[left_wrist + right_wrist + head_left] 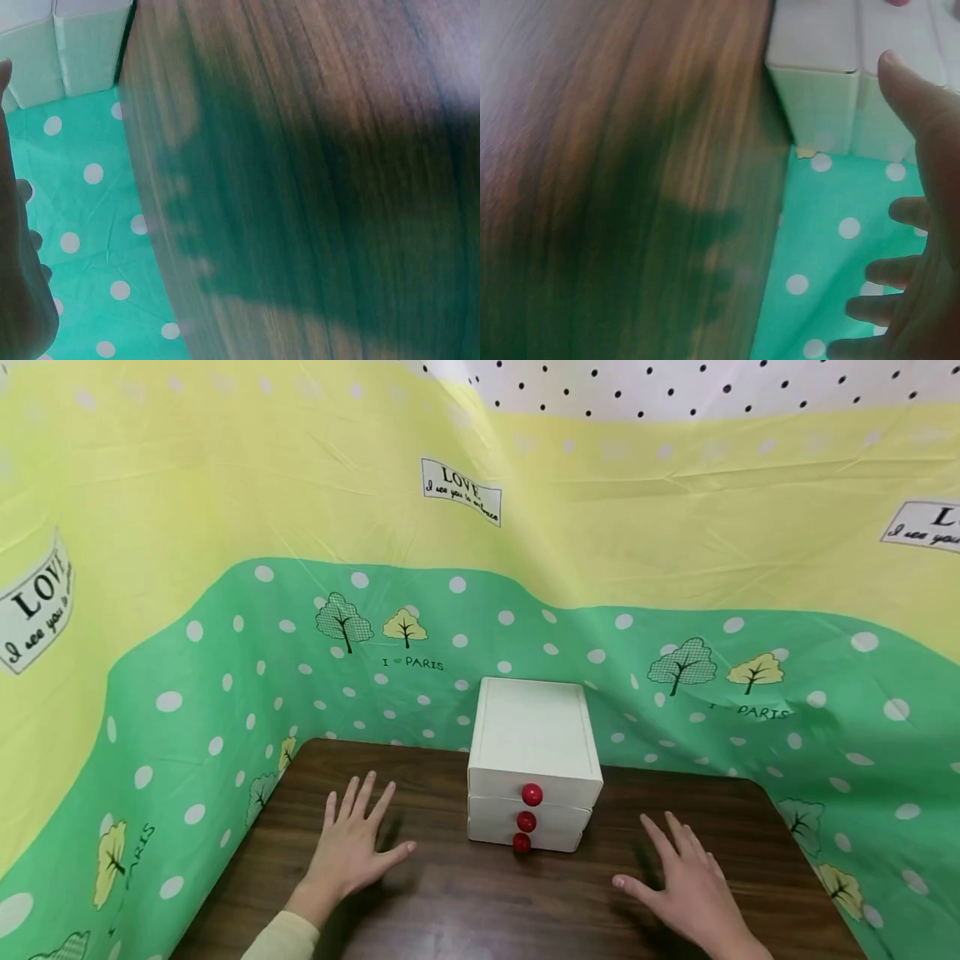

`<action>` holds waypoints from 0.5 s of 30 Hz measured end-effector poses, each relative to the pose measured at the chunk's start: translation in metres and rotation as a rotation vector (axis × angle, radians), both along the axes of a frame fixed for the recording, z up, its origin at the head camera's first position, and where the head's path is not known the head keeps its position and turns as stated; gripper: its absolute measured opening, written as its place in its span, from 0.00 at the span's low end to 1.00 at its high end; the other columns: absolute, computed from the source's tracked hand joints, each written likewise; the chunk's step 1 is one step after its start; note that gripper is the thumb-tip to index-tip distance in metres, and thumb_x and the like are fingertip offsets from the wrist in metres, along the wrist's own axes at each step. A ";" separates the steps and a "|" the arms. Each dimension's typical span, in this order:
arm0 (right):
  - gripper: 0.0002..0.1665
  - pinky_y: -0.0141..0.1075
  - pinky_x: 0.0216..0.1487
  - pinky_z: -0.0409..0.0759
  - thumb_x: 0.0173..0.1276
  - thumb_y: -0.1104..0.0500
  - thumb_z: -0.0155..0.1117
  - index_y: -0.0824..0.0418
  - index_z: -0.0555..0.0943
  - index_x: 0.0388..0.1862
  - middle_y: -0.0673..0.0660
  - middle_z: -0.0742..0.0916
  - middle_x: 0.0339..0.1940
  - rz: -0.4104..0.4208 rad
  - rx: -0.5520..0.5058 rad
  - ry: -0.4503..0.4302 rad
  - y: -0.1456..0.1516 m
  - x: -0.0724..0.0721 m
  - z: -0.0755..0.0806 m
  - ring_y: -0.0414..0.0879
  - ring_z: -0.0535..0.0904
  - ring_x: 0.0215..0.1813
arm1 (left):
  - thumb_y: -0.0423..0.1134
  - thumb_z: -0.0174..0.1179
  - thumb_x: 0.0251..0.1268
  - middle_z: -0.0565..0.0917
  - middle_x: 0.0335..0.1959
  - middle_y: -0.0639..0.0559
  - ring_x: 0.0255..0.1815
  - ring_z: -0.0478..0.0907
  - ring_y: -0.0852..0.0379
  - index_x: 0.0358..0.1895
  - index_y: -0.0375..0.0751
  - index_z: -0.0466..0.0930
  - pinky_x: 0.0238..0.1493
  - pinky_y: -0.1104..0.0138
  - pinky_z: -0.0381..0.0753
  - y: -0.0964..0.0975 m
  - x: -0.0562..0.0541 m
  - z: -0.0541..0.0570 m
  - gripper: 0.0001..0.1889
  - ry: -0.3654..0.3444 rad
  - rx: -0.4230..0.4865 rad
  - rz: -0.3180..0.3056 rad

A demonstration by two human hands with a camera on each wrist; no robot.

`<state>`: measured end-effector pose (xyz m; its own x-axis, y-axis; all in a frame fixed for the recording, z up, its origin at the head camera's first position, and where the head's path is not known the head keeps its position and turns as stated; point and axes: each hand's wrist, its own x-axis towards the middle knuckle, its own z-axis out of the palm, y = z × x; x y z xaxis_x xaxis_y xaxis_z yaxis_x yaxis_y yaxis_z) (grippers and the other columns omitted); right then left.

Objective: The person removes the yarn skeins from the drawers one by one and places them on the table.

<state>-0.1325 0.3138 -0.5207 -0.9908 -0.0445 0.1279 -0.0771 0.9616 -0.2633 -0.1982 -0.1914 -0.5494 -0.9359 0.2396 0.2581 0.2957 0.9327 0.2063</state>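
A white drawer box (536, 727) stands toward the back of the dark wooden table, with red round knobs (532, 794) in a column down its front. To the left of the box, my left hand (351, 847) hovers over the table with fingers spread and holds nothing. My right hand (690, 885) is held to the right of the box, fingers extended, also holding nothing. Both hands are apart from the box. In the right wrist view, the thumb and fingers of the right hand (937, 202) show beside the box's side (817, 105). Only part of the left hand (26, 285) appears in the left wrist view.
The brown wood-grain table (450, 910) has rounded back corners. A green and yellow printed cloth (420, 693) hangs behind it and along both sides, close to the back of the box. Shadows of the hands fall on the tabletop.
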 end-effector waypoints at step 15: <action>0.59 0.65 0.51 0.78 0.59 0.17 0.57 0.56 0.70 0.75 0.67 0.76 0.70 -0.010 -0.159 0.002 -0.019 0.001 0.038 0.70 0.77 0.64 | 0.75 0.55 0.64 0.73 0.73 0.41 0.70 0.73 0.38 0.76 0.52 0.70 0.66 0.40 0.72 0.022 0.004 0.019 0.43 0.005 0.113 -0.006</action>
